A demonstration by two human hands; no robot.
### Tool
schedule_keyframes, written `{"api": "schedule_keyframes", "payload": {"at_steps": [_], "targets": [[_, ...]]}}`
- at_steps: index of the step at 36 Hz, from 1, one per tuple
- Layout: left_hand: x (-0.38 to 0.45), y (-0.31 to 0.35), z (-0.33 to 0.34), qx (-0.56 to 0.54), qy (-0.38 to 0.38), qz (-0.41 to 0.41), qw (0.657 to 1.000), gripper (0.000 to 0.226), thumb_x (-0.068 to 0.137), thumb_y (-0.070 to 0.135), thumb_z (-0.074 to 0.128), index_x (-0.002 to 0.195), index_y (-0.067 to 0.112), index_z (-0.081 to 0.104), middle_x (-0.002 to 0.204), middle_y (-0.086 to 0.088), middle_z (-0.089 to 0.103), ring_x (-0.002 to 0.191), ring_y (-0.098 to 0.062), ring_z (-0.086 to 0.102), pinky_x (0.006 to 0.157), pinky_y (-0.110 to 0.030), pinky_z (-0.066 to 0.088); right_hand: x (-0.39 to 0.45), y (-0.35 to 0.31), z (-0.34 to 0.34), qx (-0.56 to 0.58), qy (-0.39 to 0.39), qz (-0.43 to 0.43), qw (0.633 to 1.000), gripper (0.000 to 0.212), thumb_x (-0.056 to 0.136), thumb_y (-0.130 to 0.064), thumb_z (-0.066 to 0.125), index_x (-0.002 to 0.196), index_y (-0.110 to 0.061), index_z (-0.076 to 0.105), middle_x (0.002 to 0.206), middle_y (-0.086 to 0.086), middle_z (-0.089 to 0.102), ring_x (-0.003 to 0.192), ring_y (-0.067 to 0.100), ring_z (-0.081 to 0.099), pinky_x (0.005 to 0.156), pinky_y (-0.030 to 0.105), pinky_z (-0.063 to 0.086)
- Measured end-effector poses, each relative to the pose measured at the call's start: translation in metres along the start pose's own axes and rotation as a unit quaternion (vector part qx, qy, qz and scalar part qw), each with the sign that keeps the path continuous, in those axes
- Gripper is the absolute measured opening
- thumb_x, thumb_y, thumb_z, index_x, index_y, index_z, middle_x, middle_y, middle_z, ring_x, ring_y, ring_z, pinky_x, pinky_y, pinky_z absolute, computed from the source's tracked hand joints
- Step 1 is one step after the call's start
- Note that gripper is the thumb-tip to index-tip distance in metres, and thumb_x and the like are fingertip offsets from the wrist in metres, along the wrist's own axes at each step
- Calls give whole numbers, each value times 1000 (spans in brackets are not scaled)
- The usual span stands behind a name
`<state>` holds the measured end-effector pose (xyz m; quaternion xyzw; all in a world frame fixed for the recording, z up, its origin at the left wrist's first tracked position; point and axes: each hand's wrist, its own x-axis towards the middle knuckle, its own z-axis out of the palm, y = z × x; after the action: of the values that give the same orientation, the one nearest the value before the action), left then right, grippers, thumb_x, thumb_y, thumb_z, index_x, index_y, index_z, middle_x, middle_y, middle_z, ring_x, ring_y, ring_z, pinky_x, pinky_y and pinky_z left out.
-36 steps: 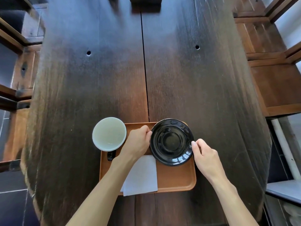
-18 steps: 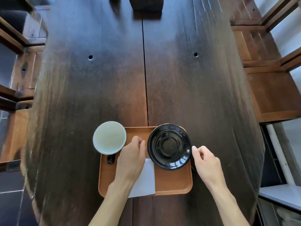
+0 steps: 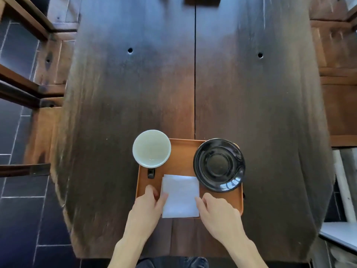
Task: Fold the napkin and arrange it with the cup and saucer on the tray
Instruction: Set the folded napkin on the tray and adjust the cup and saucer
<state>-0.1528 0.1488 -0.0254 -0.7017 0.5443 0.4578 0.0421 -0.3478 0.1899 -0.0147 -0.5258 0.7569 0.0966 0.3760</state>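
An orange tray point(image 3: 181, 167) lies near the table's front edge. A pale cup point(image 3: 151, 148) with a dark handle stands at the tray's far left corner, overhanging its rim. The black saucer point(image 3: 219, 165) rests on the tray's right side. A folded white napkin point(image 3: 181, 196) lies in the tray's front middle, its near edge past the tray rim. My left hand point(image 3: 148, 205) touches the napkin's left edge with its fingertips. My right hand point(image 3: 218, 211) touches the napkin's right edge. Neither hand grips anything.
The dark wooden table point(image 3: 193, 84) stretches ahead with two small holes and a centre seam. Wooden chairs point(image 3: 340, 93) stand on both sides. A dark box point(image 3: 201, 0) sits at the far edge. Tiled floor lies to the left.
Both hands left the saucer and came down to the napkin's two sides. The saucer now rests on the tray's right side. The napkin is uncovered.
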Motion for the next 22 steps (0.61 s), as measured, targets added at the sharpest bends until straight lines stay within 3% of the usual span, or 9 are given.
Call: {"api": "schedule_keyframes", "payload": {"at_steps": [3,7,12,17,20,22], "targets": [[3,0,-2,45,-9,26,999,28,101,49,41,84,28,45,73,5,62,64,-12,63,55,-22,44,1,-7,5,-47,9,-5,999,40,103,-54,23,87,-26,46,81,-4,65,73,21,63,65,32,48],[13,0,-5,110,-13,68,991,30,104,47,34,81,30,45,76,7,63,71,-13,64,69,-34,54,4,-10,9,-82,22,-18,996,35,104,-51,22,93,-25,44,78,-3,57,70,24,55,60,32,42],[23,-1,-9,156,2,100,983,37,104,47,30,79,29,50,76,8,66,71,-13,66,74,-38,57,8,-10,13,-71,36,-13,997,40,103,-55,22,94,-29,51,84,-4,69,77,15,68,62,29,48],[22,0,-9,105,7,90,990,37,102,50,36,76,29,51,72,11,64,66,-10,65,72,-33,58,9,-4,19,-102,61,-15,993,48,101,-60,25,82,-28,55,71,-7,66,65,13,66,62,29,56],[18,-2,-7,66,9,74,995,32,100,52,41,81,29,53,71,12,64,65,-8,65,68,-30,58,13,-6,16,-88,141,-51,985,41,99,-52,46,69,-25,55,60,-5,60,55,14,61,49,30,51],[14,-2,-6,44,19,67,997,26,98,53,44,88,31,53,71,14,62,64,-6,64,61,-18,52,17,-13,9,-25,175,-96,980,31,96,-47,57,72,-27,59,61,-10,59,55,11,59,50,30,52]]}}
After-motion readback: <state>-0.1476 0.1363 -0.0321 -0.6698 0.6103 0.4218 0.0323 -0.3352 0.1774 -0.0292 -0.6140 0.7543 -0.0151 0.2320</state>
